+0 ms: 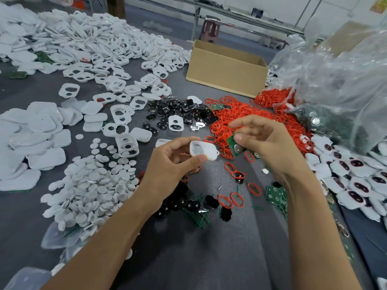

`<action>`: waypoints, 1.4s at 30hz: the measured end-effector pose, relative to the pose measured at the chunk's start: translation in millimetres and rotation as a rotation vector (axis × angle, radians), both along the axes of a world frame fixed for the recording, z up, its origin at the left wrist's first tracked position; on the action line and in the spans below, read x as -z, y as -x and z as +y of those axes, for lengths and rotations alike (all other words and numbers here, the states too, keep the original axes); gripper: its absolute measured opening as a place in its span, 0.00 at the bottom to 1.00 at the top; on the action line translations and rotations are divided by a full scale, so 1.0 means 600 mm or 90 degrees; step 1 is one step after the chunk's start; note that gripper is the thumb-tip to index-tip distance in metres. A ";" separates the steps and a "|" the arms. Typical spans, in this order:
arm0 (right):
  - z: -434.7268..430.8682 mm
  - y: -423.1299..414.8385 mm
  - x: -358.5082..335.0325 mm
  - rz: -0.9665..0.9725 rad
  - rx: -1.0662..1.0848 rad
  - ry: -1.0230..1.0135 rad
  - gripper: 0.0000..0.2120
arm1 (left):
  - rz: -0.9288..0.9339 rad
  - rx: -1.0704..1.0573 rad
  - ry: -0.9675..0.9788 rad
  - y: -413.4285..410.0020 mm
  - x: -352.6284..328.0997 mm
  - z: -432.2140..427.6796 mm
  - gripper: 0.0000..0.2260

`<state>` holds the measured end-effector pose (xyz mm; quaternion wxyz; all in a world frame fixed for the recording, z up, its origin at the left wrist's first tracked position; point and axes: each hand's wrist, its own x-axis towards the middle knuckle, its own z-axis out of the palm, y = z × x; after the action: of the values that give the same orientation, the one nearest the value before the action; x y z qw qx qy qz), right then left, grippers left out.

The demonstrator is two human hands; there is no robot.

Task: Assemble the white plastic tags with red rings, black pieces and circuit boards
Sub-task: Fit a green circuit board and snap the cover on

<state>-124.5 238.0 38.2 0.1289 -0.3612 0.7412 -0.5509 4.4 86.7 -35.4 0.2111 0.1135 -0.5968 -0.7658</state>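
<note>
Head camera shows the left hand (173,162) pinching a white tag (204,151) between thumb and fingers. The right hand (266,143) pinches a green circuit board (235,145) just beside it, above the grey table (230,248). Behind them lies a heap of red rings (251,120), then black pieces (184,113), then a cardboard box (226,69).

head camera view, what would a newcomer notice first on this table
The bright heap of red rings right of centre grabs the eye, against drifts of white plastic tags across the far left. In the middle, the left hand holds a white tag shell and the right hand pinches a green circuit board beside it.
</note>
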 end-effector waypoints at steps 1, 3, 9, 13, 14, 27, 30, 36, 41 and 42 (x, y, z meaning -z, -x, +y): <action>-0.010 -0.008 -0.001 -0.037 -0.004 0.040 0.11 | -0.004 0.003 0.003 -0.001 0.000 0.000 0.16; -0.026 -0.020 0.000 -0.075 -0.010 0.077 0.10 | -0.014 0.013 0.019 -0.002 -0.001 0.000 0.17; -0.047 -0.039 0.010 -0.055 -0.060 0.039 0.07 | 0.015 0.049 0.019 -0.005 -0.008 0.003 0.16; -0.055 -0.042 0.016 -0.002 -0.064 0.009 0.04 | 0.020 0.044 0.017 -0.004 -0.006 0.002 0.18; -0.055 -0.042 0.017 0.015 -0.061 0.001 0.04 | 0.025 0.043 0.011 -0.003 -0.005 0.001 0.19; -0.045 -0.043 0.003 0.150 -0.055 -0.118 0.11 | 0.046 -0.003 -0.025 -0.002 0.001 -0.005 0.16; -0.050 -0.050 0.004 0.225 -0.049 -0.137 0.09 | 0.037 -0.005 -0.036 -0.003 -0.002 -0.004 0.18; -0.047 -0.049 0.000 0.291 -0.061 -0.169 0.09 | 0.031 -0.007 -0.034 -0.003 -0.002 -0.004 0.19; -0.048 -0.049 0.003 0.321 -0.059 -0.174 0.04 | 0.023 -0.012 -0.035 -0.002 -0.001 -0.005 0.20; -0.047 -0.047 0.004 0.310 -0.061 -0.172 0.04 | 0.026 -0.013 -0.036 -0.002 -0.001 -0.005 0.20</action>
<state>-96.0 210.0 35.8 0.0199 -0.4967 0.7993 -0.3377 5.4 83.6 -34.8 0.2274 0.1098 -0.5690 -0.7826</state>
